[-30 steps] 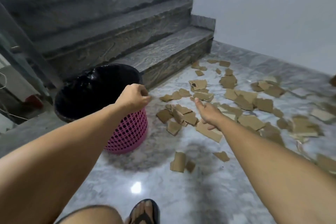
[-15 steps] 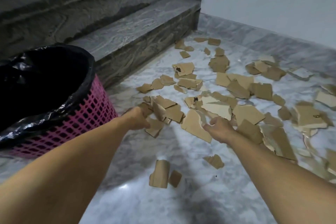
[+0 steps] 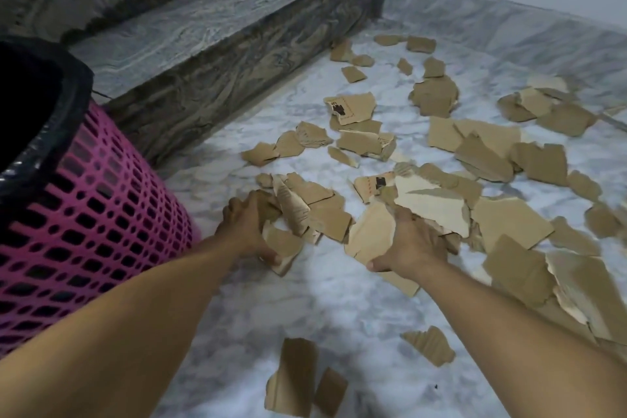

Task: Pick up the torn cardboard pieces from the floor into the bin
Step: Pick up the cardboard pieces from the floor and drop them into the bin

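Marble floor (image 3: 325, 309) at the foot of a stone step (image 3: 217, 54), strewn with torn cardboard pieces (image 3: 481, 159), most of them well apart from the pink bin (image 3: 95, 224) with its black liner (image 3: 40, 105) at the left. Step in hand: gathering. The left hand (image 3: 246, 231) curls round a small clutch of scraps (image 3: 298, 214) just beside the bin; the right hand (image 3: 412, 241) grips a larger pale piece (image 3: 368, 237), though its fingertips are hidden and how many layers it holds cannot be told. Next, apparently: lift both loads and carry them left over the bin's mouth to drop them in.
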{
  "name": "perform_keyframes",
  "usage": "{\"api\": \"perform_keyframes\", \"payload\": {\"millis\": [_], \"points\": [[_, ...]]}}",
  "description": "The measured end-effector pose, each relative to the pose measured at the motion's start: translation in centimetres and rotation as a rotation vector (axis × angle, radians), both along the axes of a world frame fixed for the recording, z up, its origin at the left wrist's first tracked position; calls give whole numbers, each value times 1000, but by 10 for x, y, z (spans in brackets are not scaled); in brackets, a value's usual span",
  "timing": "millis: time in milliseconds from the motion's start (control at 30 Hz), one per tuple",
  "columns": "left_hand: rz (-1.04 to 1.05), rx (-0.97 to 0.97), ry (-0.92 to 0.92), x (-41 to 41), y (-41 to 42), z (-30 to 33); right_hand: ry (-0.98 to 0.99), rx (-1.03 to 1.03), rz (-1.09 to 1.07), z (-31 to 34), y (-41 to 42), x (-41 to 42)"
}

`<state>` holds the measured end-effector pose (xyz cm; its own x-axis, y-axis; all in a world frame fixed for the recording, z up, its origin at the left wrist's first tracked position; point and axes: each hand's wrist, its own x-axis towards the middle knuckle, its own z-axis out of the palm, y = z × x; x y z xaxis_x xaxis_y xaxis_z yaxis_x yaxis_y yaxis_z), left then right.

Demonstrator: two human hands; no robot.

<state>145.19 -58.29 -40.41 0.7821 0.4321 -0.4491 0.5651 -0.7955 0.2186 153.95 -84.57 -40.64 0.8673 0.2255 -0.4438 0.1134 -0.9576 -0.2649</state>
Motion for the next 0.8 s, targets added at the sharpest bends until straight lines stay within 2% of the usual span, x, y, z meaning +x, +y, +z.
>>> {"api": "perform_keyframes", "payload": {"millis": [200,333,400,500,567,700,800], "points": [[68,42,54,15,4,-5,0,-46,53,15,-3,31],[104,30,15,23,2,-5,-20,-30,39,22,-16,63],[142,-65,-30,32,0,-9,-61,-53,41,22,-23,75],[246,-393,-122,45,-4,-14,-78,-79,74,19,-34,86],[313,-505,-181,56,-5,-17,-42,-78,78,15,-42,96],[300,-385,-174,67,-17,-12,112,-32,46,10,-52,117],[53,-123,-53,77,-27,0,140,-61,54,9,-51,121]]}}
